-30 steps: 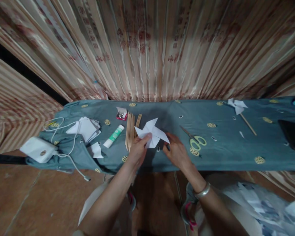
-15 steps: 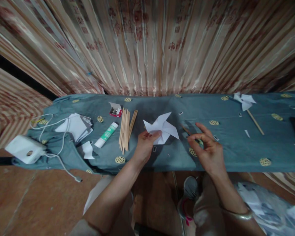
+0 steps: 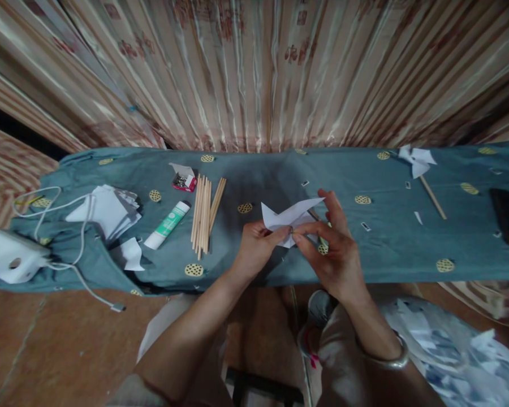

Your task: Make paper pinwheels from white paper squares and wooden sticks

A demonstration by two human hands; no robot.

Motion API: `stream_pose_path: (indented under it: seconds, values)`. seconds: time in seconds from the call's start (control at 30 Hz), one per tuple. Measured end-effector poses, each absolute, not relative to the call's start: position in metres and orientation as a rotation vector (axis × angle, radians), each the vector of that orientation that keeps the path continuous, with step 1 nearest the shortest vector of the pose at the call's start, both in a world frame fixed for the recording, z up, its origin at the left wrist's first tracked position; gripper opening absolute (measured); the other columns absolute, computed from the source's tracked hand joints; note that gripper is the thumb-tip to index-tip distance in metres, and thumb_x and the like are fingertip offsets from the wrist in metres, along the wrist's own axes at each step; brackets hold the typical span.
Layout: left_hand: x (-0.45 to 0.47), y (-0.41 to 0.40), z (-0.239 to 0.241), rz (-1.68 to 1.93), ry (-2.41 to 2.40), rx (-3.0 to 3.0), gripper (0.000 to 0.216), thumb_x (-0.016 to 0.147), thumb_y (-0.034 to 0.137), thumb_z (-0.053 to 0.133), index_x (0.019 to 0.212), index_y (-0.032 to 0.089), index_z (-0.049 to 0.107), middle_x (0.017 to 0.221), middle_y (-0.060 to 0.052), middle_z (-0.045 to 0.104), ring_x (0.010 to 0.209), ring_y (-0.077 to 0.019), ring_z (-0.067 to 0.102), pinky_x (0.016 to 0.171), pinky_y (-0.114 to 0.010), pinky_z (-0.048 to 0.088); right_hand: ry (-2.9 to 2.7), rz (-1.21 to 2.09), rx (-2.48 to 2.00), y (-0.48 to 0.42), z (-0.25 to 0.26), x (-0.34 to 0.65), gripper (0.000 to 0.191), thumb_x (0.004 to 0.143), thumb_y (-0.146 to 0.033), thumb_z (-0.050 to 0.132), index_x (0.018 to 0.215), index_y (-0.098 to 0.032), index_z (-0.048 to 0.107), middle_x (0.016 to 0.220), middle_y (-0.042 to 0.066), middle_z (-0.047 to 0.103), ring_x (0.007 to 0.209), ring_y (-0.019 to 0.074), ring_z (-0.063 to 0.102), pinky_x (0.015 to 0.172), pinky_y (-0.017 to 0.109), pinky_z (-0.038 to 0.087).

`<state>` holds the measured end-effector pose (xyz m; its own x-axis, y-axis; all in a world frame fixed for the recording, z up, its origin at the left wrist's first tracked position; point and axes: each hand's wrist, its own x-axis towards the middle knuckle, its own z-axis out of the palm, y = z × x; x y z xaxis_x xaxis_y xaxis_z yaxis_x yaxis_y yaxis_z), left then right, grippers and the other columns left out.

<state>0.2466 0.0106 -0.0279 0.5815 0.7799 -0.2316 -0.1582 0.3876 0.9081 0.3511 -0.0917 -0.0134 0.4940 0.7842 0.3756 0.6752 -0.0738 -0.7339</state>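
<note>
Left hand [image 3: 255,250] grips the paper pinwheel [image 3: 292,212], right hand [image 3: 338,250] is now back, pinched tight at its centre, can't tell on what, so it's two-handed again.

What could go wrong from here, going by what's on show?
The paper pinwheel might crease or tear: the left hand grips it while the right hand has its fingertips at the middle. The right hand might also catch the scissors, which lie partly hidden behind it. The white cable crosses the paper stack and its end hangs past the table's edge, so a snag could disturb the stack.
</note>
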Motion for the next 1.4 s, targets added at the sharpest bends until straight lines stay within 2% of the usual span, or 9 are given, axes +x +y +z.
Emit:
stream_pose_path:
  seconds: [0.27,0.6,1.17,1.4]
  values:
    - [0.2413,0.0097,-0.0312,0.658,0.706,0.997,0.025,0.054,0.036,0.085,0.064,0.016,0.074,0.064,0.0,0.07,0.059,-0.0118,0.059,0.062,-0.024,0.047,-1.157,0.219,-1.73,-0.0925,-0.0155,0.3479,0.006,0.084,-0.028,0.063,0.08,-0.026,0.068,0.154,-0.001,0.035,0.145,0.0299,0.025,0.116,0.058,0.026]
    - [0.2387,0.0096,-0.0294,0.644,0.682,1.02,0.025,0.057,0.034,0.084,0.069,0.015,0.073,0.067,0.0,0.07,0.062,-0.0113,0.059,0.066,-0.025,0.047,-1.127,0.246,-1.68,-0.0921,-0.0153,0.347,0.005,0.081,-0.023,0.066,0.079,-0.026,0.068,0.152,-0.002,0.039,0.144,0.0305,0.027,0.115,0.056,0.027]
    - [0.2389,0.0117,-0.0315,0.637,0.685,1.044,0.026,0.057,0.035,0.084,0.069,0.015,0.073,0.067,0.0,0.069,0.062,-0.0112,0.059,0.066,-0.025,0.047,-1.098,0.265,-1.693,-0.0903,-0.0158,0.3479,0.004,0.081,-0.026,0.066,0.078,-0.025,0.068,0.15,0.0,0.042,0.143,0.0303,0.029,0.115,0.055,0.027]
    - [0.2405,0.0118,-0.0292,0.647,0.684,1.018,0.028,0.053,0.037,0.085,0.064,0.015,0.072,0.063,0.0,0.068,0.059,-0.0105,0.057,0.062,-0.023,0.046,-1.111,0.258,-1.701,-0.0904,-0.017,0.3494,0.004,0.082,-0.026,0.066,0.078,-0.026,0.068,0.149,0.0,0.043,0.142,0.0302,0.031,0.115,0.055,0.028]
